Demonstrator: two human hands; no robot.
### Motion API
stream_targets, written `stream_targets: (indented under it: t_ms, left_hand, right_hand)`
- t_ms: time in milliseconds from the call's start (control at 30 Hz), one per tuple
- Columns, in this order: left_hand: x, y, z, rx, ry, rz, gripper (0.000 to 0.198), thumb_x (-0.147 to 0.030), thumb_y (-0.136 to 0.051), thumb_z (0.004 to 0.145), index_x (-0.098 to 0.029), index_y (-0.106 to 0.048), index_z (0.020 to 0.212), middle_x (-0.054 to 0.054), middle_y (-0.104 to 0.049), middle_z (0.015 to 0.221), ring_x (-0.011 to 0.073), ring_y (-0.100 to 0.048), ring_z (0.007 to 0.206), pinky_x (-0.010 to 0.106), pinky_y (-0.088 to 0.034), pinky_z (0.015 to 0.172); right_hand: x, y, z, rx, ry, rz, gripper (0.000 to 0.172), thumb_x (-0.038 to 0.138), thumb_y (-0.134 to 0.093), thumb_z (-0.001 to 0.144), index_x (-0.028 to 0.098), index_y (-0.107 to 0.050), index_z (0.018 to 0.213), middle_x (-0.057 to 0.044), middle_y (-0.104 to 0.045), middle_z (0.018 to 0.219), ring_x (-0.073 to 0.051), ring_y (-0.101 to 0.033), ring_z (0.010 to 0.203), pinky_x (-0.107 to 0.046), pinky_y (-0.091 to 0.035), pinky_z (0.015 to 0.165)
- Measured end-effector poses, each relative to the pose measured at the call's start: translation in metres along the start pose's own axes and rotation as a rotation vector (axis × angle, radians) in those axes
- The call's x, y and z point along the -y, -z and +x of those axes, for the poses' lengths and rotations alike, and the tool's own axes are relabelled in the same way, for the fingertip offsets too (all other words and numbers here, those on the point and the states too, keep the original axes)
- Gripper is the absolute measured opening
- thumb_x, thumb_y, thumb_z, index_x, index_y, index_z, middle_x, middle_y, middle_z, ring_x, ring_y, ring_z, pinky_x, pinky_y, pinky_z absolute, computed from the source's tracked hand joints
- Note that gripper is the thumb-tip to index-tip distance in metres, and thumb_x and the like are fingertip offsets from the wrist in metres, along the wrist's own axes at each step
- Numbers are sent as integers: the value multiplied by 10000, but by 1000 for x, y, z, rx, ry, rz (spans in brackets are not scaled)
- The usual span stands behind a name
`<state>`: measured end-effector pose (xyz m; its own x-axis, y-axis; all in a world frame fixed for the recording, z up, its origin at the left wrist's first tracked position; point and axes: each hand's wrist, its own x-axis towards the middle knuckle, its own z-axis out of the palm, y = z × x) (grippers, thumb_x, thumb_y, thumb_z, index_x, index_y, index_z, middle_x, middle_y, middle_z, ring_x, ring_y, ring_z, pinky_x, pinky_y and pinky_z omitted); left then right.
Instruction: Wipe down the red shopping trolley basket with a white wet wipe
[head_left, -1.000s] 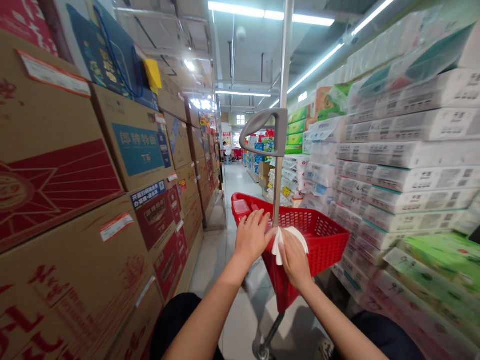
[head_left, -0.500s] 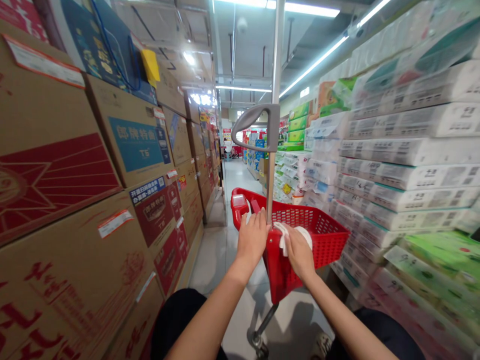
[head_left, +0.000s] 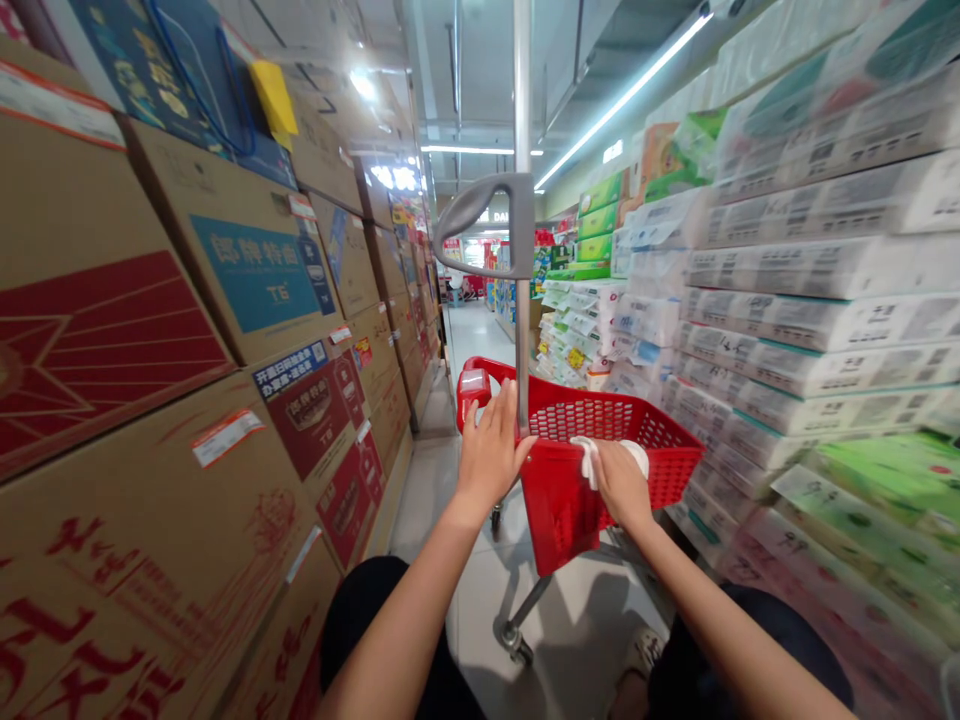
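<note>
A red plastic shopping cart basket (head_left: 559, 510) with perforated sides stands in front of me on a wheeled metal frame. A metal pole (head_left: 523, 345) rises from it and carries a grey loop handle (head_left: 523, 225). My left hand (head_left: 486, 450) is at the basket's near left corner beside the pole, fingers stretched out and thumb apart, holding nothing. On the near rim, right of the pole, my right hand (head_left: 624, 487) presses a white cloth (head_left: 588, 462) against the red plastic. Its fingertips are hidden behind the rim and cloth.
Stacked cardboard cartons (head_left: 247, 270) line the left side. Packs of tissue paper (head_left: 810, 320) are piled along the right, close to the cart. Tiled floor (head_left: 472, 335) runs down the aisle ahead. A caster wheel (head_left: 516, 643) stands between my knees.
My right hand has slid to the right along the rim with the cloth. The left hand's thumb has spread from its fingers. Pole and handle appear farther left and higher.
</note>
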<state>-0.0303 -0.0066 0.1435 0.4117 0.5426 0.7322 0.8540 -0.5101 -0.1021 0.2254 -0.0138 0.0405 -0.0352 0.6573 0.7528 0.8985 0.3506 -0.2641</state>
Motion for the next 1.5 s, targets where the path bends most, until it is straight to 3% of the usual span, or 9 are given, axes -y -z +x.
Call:
stream_targets:
  t_ms: [200, 333, 567, 833, 900, 1000, 1167, 1300, 1500]
  left_hand:
    - [3, 4, 1, 26, -37, 65, 813, -451, -575, 982, -295, -116, 1634, 112, -86, 1704, 278, -137, 1574, 577, -122, 1254]
    - [7, 1, -2, 25, -40, 86, 762, -378, -559, 996, -343, -135, 1627, 87, -103, 1702, 281, -127, 1575, 635, -63, 1247]
    - [-13, -28, -15, 91, -211, 12, 580, -203, -358, 1033, -159, -268, 1604, 80, -290, 1659, 177, -212, 1556, 455, -133, 1297]
    - [-12, -32, -22, 119, -166, -31, 452, -311, -483, 1003, -209, -544, 1439, 97, -567, 1466, 262, -469, 1409, 519, -162, 1288]
    - [-14, -31, -23, 122, -154, -31, 475, -245, -524, 953, -201, -552, 1425, 106, -563, 1463, 272, -454, 1417, 532, -147, 1291]
    - [-17, -31, -24, 132, -153, -29, 541, -175, -551, 881, -177, -546, 1421, 122, -564, 1451, 284, -436, 1428, 540, -126, 1293]
    - [-18, -30, -26, 139, -144, -24, 590, -193, -543, 866, -133, -498, 1452, 141, -552, 1447, 298, -425, 1428, 543, -128, 1289]
    - [-13, -30, -28, 144, -90, -2, 592, -215, -578, 857, -130, -515, 1440, 173, -536, 1452, 323, -428, 1416, 564, -148, 1277]
    - [-11, -38, -31, 142, -30, 33, 653, -171, -647, 811, -266, -536, 1447, 128, -536, 1451, 354, -416, 1422, 636, -164, 1253]
  right_hand:
    - [79, -19, 19, -24, 98, 139, 487, 302, -293, 1063, 224, -470, 1510, -77, -559, 1486, -232, -485, 1384, -480, -356, 1186]
    - [97, -26, 26, 11, 175, 157, 519, 297, -305, 1063, 223, -373, 1572, -75, -490, 1552, -224, -433, 1438, -483, -350, 1202]
    - [70, -34, 20, 34, 178, 121, 511, 298, -301, 1061, 176, -432, 1540, -127, -555, 1486, -241, -484, 1396, -500, -398, 1167]
    - [-32, -4, -15, 27, 28, -55, 490, 348, -317, 1051, 200, -540, 1461, -113, -650, 1369, -264, -585, 1262, -506, -440, 1103]
    - [-30, -4, -15, 8, -11, -76, 481, 341, -316, 1047, 194, -582, 1420, -124, -678, 1316, -279, -606, 1221, -514, -452, 1081]
    - [9, -20, -4, 6, -6, -66, 481, 323, -312, 1046, 197, -571, 1431, -121, -667, 1337, -276, -594, 1241, -508, -446, 1091]
    - [72, -43, 11, 46, 105, 25, 558, 277, -287, 1048, 162, -321, 1592, -127, -454, 1571, -248, -416, 1445, -504, -354, 1193]
    - [42, -30, -3, 101, 184, 18, 594, 297, -334, 1038, 221, -247, 1621, -96, -396, 1612, -247, -385, 1466, -513, -355, 1196]
    - [-32, 1, -36, 95, 66, -159, 573, 299, -417, 1000, 198, -382, 1563, -135, -558, 1456, -308, -497, 1329, -535, -382, 1149]
